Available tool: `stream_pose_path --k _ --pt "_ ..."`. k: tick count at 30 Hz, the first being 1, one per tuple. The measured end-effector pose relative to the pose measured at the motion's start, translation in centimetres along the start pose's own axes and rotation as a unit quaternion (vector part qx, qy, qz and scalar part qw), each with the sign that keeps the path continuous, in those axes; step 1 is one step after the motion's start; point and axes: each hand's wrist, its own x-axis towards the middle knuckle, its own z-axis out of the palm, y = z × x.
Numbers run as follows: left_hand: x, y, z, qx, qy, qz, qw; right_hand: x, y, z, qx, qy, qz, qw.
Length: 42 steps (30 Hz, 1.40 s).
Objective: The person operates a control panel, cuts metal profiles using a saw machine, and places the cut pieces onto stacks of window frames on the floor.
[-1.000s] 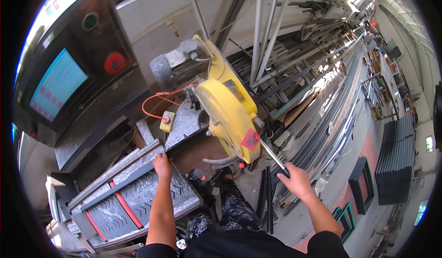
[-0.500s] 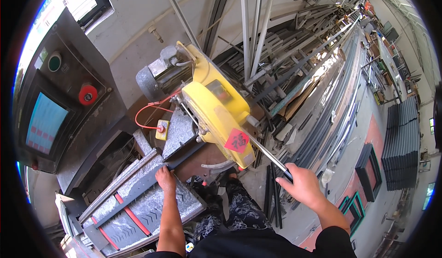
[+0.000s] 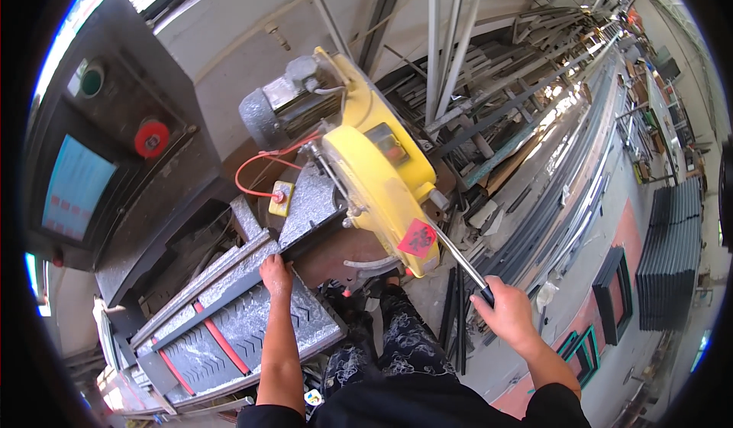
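My right hand [image 3: 505, 315] has its fingers wrapped tight round the black grip of the saw handle [image 3: 456, 258]; the shiny bar runs up from there to the big yellow saw [image 3: 379, 180]; a grey motor [image 3: 276, 107] sits behind the saw. My left hand [image 3: 275, 274] lies flat, fingers together and holding nothing, pressing on a dark metal bar [image 3: 217, 304]; the bar lies along the grey counter [image 3: 252, 336], its far end near the saw; a red button [image 3: 151, 138] and a blue screen [image 3: 74, 190] sit past the counter's left edge.
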Motion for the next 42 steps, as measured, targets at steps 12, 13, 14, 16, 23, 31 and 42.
stream_pose_path --k 12,13,14,16,23,31,42 --pt "0.6 0.2 -1.0 0.007 -0.060 -0.005 0.998 0.6 4.2 7.5 0.050 -0.017 0.085 0.995" --pt "0.7 0.0 -0.9 0.014 -0.065 -0.008 0.998 0.7 4.4 7.7 0.039 -0.021 0.076 0.996" --pt "0.7 -0.1 -0.7 0.013 -0.064 -0.012 0.998 0.7 4.7 8.0 0.029 -0.026 0.068 0.997" --pt "0.8 0.1 -0.6 0.012 -0.067 -0.012 0.998 0.5 5.4 8.5 0.040 -0.011 0.065 0.997" --pt "0.5 -0.3 0.0 0.004 -0.048 0.002 0.999 0.4 6.2 9.3 0.040 -0.007 0.051 0.998" --pt "0.5 0.2 -0.3 -0.020 -0.038 0.018 0.999 0.0 7.4 10.8 0.067 0.003 0.049 0.997" --pt "0.7 -0.4 0.3 -0.017 -0.018 0.035 0.999 0.9 9.5 15.8 0.064 0.043 0.043 0.996"
